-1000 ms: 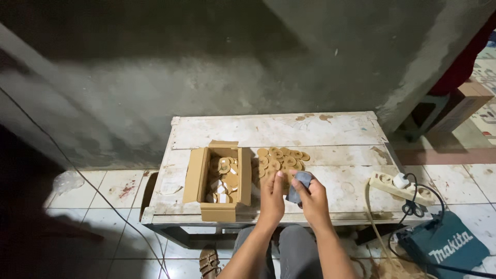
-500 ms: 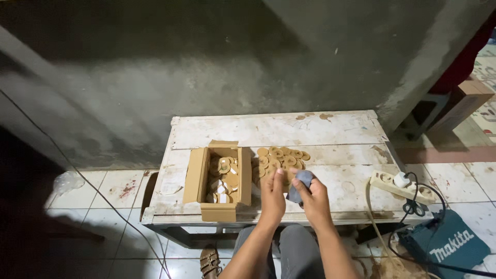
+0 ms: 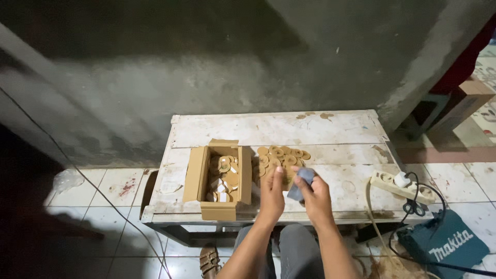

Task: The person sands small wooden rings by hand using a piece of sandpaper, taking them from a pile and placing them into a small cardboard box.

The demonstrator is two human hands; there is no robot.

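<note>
Apparently light, stiff wooden disc (image 3: 285,178) pinched by left hand (image 3: 271,195) above white table (image 3: 330,129) near edge; right hand (image 3: 313,195) fingers closed around soft blue-grey sanding pad (image 3: 301,182). Grip disc by rim.

Left hand (image 3: 272,192): fingertips lie over the near edge of the wooden discs (image 3: 281,156); whether it holds one cannot be told.
Grey pad (image 3: 300,183): lower part hidden inside the right hand (image 3: 315,199).
Box (image 3: 219,178): contents too small to tell beyond tan and white bits.
Power strip (image 3: 400,185): its cable runs off the bottom edge.
Teal bag (image 3: 445,247): cut off at the lower right corner.
Sandal (image 3: 209,261): partly hidden under the table (image 3: 330,129).
</note>
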